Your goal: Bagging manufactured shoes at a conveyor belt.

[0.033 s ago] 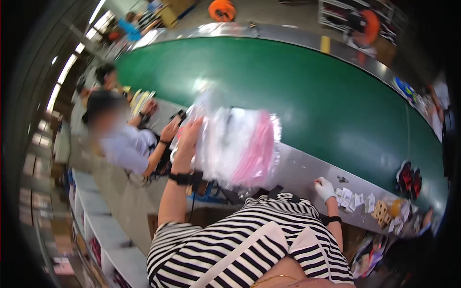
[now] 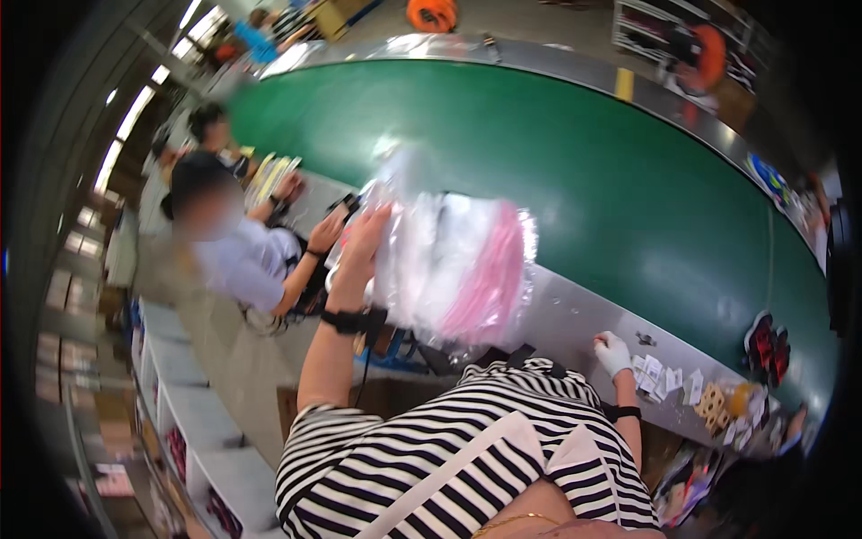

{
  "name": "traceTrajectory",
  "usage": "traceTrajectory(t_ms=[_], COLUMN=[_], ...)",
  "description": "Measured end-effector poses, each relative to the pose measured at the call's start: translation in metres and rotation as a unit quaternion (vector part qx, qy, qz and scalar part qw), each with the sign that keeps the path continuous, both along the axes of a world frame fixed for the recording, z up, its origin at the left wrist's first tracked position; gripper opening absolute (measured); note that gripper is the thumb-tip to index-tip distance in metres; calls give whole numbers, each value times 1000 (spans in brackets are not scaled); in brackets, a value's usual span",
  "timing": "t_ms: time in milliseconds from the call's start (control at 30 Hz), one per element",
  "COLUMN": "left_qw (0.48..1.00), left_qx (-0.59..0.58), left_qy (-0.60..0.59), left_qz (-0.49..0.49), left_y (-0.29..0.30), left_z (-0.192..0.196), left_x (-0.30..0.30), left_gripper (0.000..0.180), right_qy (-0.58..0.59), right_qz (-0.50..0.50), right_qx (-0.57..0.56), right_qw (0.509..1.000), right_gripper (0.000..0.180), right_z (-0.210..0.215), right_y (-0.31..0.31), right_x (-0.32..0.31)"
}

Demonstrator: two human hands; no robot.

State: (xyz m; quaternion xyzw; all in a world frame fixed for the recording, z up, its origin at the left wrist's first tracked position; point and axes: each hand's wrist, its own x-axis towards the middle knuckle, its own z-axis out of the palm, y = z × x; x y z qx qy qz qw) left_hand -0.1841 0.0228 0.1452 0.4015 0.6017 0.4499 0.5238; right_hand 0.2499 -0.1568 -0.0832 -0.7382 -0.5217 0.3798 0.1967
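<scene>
A bundle of clear plastic bags [image 2: 453, 265], pink along one side, hangs from my raised left hand [image 2: 364, 235]. The fingers of that hand are closed round the bundle's left edge, partly hidden by the shiny film. My right hand [image 2: 613, 353], in a white glove with bare fingertips showing, rests low over the grey metal ledge [image 2: 575, 310]. Its fingers are drawn together, and whatever may be in them is too small to make out. Beside it lie several small white paper labels [image 2: 660, 377] and a small dark metal piece [image 2: 646, 339].
A green conveyor belt [image 2: 575, 171] runs beyond the ledge. Dark red and black shoes [image 2: 765, 349] stand on it at the right, near a tan block with holes [image 2: 712, 407]. At the left a co-worker [image 2: 242, 256] sits close to my left arm. Grey shelving [image 2: 202, 409] stands behind.
The whole view has shifted slightly, so the surroundings sit a little farther right. Both hands keep nearly the same pose, the left still gripping the bags.
</scene>
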Motion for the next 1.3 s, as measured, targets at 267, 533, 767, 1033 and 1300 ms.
traceTrajectory(t_ms=[267,533,767,1033,1300], left_qw=[986,963,937,946,960], left_qx=[28,55,68,83,222], left_qy=[-164,-248,-275,-272,-66], left_qz=[-20,-90,-205,-157,-156], left_y=[6,18,5,1,19], left_z=[41,33,23,13,-23], left_x=[23,94,156,170,199], left_gripper=[17,13,18,18,18], right_qy=[96,336,296,414,290], right_qz=[-33,11,56,-90,-83], right_qx=[19,161,310,293,340], right_qw=[995,928,902,857,891], right_gripper=[17,27,42,14,23], right_z=[26,159,241,229,244], right_y=[39,97,122,118,111], right_x=[-6,-64,-135,-108,-84])
